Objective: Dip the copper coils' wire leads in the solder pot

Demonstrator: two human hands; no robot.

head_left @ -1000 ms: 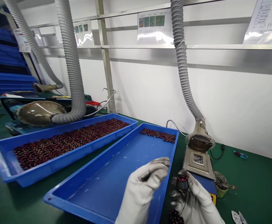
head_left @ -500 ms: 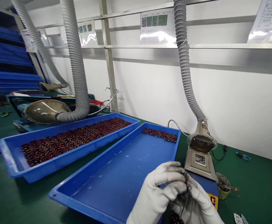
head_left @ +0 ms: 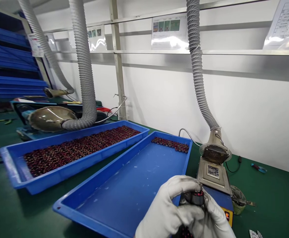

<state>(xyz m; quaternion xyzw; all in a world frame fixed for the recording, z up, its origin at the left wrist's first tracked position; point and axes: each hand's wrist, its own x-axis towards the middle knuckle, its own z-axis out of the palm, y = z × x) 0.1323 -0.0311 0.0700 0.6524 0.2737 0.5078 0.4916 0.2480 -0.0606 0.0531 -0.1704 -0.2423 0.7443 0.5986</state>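
Gloved in white, my left hand point(head_left: 168, 206) curls its thumb and fingers around a small round motor stator point(head_left: 197, 198), black at the side with red on top. My right hand point(head_left: 215, 211), also gloved, closes on the stator's right side, its fingertips smudged grey. More dark-and-red stators point(head_left: 184, 232) show just below the hands, mostly covered by them. Both hands are over the near right side of a blue tray point(head_left: 119, 185), which has rows of stators point(head_left: 170, 144) along its far end.
A second blue tray point(head_left: 67, 177) full of stators lies to the left. Right of my hands stands a heated metal pot point(head_left: 214, 172) under a fume hose point(head_left: 196, 66), beside a small cup point(head_left: 238, 198) with a tool across it. Blue-handled cutters point(head_left: 258, 168) lie farther right.
My left fingers have spread and turned, so the stator between my hands now shows plainly. The hands have dropped slightly, and the view has shifted a little.
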